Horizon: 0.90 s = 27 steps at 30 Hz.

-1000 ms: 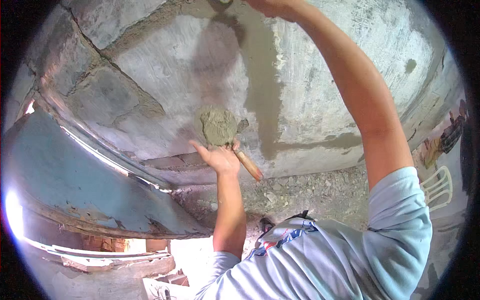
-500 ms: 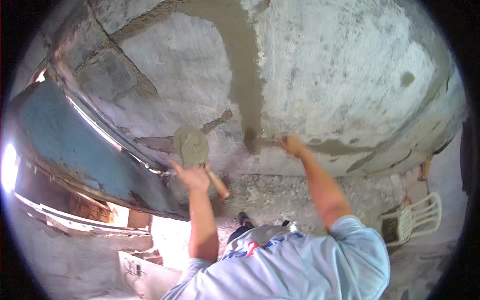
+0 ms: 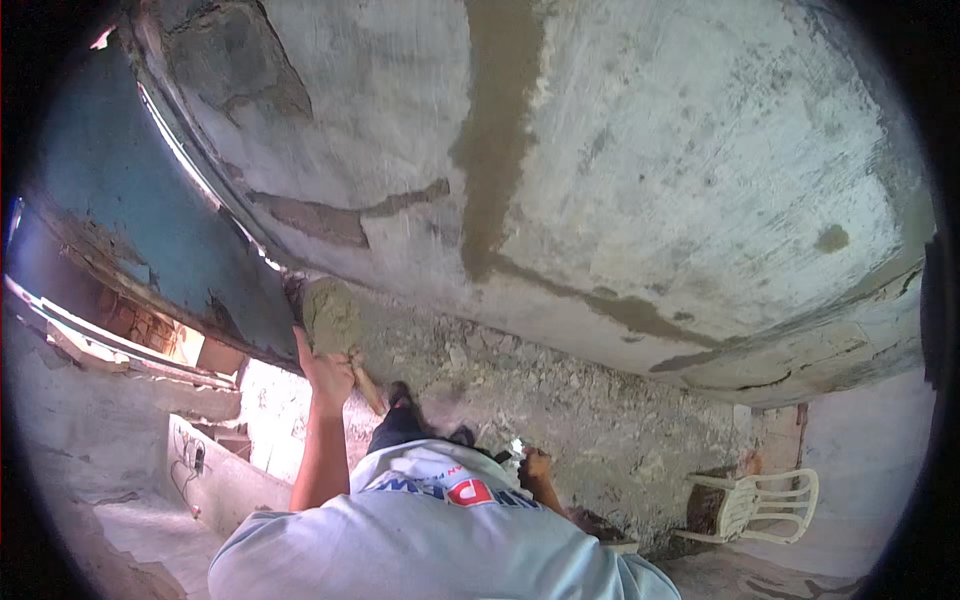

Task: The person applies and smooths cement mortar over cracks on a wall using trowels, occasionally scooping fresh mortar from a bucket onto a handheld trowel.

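My left hand (image 3: 326,378) is closed round a wooden-handled trowel (image 3: 370,390), held low at the foot of the wall, its thumb pointing up along the side. A round heap of wet grey mortar (image 3: 332,316) sits on the trowel and hides its blade. My right hand (image 3: 537,466) is down beside my waist with curled fingers. A small bright object (image 3: 517,446) shows right next to it; whether the fingers hold anything is hidden. In front, a band of darker damp mortar (image 3: 495,120) runs down the pale wall (image 3: 690,150) and bends right along its base.
Rubble (image 3: 590,400) covers the ground around my feet. At the right stands a white plastic chair (image 3: 765,508). A blue panel (image 3: 150,210) leans at the left, close to the mortar. Bare patches (image 3: 320,218) mark the wall's left part.
My right hand has left the base of the wall and dropped back beside my waist. The left hand with the loaded trowel has moved left and lower. The view has shifted.
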{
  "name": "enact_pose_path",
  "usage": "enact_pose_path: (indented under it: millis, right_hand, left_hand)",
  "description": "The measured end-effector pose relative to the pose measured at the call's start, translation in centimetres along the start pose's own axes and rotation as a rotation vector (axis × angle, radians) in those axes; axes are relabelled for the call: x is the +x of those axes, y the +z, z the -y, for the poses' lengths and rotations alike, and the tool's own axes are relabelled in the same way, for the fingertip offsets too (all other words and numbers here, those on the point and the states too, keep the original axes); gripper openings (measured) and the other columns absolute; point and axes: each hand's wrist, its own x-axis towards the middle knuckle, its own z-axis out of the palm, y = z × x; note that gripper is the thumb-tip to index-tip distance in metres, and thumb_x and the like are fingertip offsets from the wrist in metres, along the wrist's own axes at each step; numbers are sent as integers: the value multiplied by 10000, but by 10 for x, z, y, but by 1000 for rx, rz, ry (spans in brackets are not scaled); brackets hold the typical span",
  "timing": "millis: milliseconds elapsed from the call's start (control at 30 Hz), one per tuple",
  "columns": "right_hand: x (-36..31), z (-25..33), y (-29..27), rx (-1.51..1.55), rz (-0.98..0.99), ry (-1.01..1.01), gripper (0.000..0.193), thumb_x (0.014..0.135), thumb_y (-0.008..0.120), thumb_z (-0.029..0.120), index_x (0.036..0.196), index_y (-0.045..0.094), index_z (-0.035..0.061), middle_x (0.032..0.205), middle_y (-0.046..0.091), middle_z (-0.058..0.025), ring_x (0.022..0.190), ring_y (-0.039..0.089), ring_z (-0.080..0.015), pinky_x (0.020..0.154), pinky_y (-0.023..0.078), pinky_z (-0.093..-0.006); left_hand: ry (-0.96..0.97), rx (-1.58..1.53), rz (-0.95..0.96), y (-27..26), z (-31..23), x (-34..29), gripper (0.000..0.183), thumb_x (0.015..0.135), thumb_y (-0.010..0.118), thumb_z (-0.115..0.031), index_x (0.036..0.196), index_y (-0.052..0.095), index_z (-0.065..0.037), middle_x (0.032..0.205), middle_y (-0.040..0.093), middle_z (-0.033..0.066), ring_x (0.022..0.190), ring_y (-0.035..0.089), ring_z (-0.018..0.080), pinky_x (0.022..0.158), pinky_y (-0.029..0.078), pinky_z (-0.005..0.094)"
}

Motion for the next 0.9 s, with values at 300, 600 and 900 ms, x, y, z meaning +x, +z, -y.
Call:
enact_pose_path:
  millis: [300, 600, 900]
  right_hand:
    - [-148, 422, 161, -847, -153, -1551, 385, 1054, 513, 353, 1215, 633, 24, 999, 698, -295, 920, 671, -497, 776, 520, -553]
    - [-441, 725, 253, -1182, -698, -2083, 440, 1048, 496, 418, 1025, 653, 7, 918, 692, -292, 899, 653, -508, 764, 508, -586]
    - [-243, 575, 260, -1563, -603, -1400, 477, 1061, 446, 484, 1318, 570, 101, 867, 718, -258, 814, 713, -457, 692, 564, -580]
  left_hand:
    - [51, -24, -1, 9, -33, 36, 768, 974, 412, -736, 1419, 563, -128, 1307, 655, 76, 1055, 624, 257, 732, 494, 409]
    - [-75, -25, 73, -35, -83, 82, 717, 1024, 349, -690, 1487, 495, -161, 1408, 601, 46, 1178, 603, 258, 824, 482, 420]
    - [22, 62, -10, -72, -99, 109, 779, 1020, 359, -704, 1514, 467, -111, 1474, 559, 98, 1266, 577, 300, 936, 518, 436]
